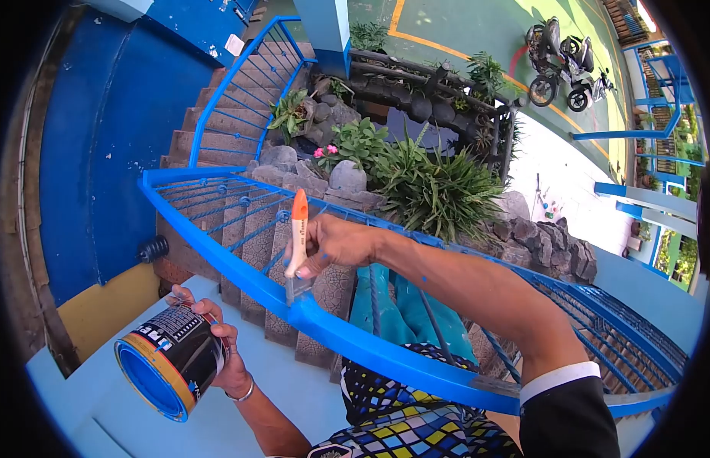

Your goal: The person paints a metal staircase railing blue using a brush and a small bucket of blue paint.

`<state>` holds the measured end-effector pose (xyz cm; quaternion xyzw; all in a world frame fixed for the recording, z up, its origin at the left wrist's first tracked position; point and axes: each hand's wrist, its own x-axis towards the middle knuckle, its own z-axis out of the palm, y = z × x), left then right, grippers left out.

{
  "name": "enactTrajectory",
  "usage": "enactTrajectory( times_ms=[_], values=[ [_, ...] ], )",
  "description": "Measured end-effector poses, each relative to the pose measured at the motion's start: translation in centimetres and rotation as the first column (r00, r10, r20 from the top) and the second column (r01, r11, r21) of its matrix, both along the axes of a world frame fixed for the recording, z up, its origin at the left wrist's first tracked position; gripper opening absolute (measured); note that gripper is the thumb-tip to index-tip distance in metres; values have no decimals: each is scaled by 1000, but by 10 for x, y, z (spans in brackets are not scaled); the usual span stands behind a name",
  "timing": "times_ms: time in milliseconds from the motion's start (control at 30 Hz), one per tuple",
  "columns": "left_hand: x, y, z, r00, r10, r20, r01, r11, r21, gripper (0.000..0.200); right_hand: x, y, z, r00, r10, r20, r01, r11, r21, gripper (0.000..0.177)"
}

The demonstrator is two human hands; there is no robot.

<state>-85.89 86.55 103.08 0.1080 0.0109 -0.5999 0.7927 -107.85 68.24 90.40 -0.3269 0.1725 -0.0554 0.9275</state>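
A paintbrush (pixel 298 237) with an orange-tipped pale handle is pinched in my right hand (pixel 332 243). Its bristles touch the blue handrail (pixel 240 276), near where the rail bends. My left hand (pixel 223 343) is wrapped round a black paint can (pixel 188 353), which is tilted so its open mouth, with blue paint inside, faces the lower left. The can is below and left of the brush, apart from the rail. Blue spots mark my right forearm. Further right, part of the rail's top looks duller and brownish.
Stone steps (pixel 217 126) run below the railing, with a second blue railing (pixel 198 114) beyond. Rocks, green plants (pixel 439 183) and a pond lie past the rail. Motorcycles (pixel 561 65) stand on a green court. A blue wall (pixel 103 153) rises at left.
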Motion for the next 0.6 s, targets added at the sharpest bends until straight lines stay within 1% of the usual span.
enactTrajectory(
  times_ms=[67, 133, 233, 333, 367, 567, 600],
  values=[
    [-1, 3, -2, 1000, 8, 8, -8, 1000, 5, 79, 30, -1, -4, 983, -171, -73, 167, 984, -62, 37],
    [0, 5, -3, 1000, 11, 8, -11, 1000, -2, 79, 58, -2, -12, 926, -354, -130, 339, 932, -128, 34],
    [1, 10, -3, 1000, 18, 8, -18, 1000, 7, 80, 70, -5, -7, 898, -422, -123, 400, 901, -169, 32],
    [2, 9, -2, 1000, 18, 1, -18, 1000, -3, 80, 43, 1, 13, 953, -252, -167, 205, 945, -255, 39],
    [2, 9, -1, 1000, 12, -7, -12, 1000, -8, 80, 28, 4, 19, 959, -219, -179, 156, 937, -312, 39],
    [3, 6, 2, 999, -27, -30, 26, 1000, -13, 78, -94, 22, 78, 956, -41, -291, -50, 954, -296, 35],
    [3, 4, 3, 999, -37, -29, 37, 999, -6, 77, -97, 23, 80, 954, -46, -295, -46, 953, -298, 35]
  ],
)
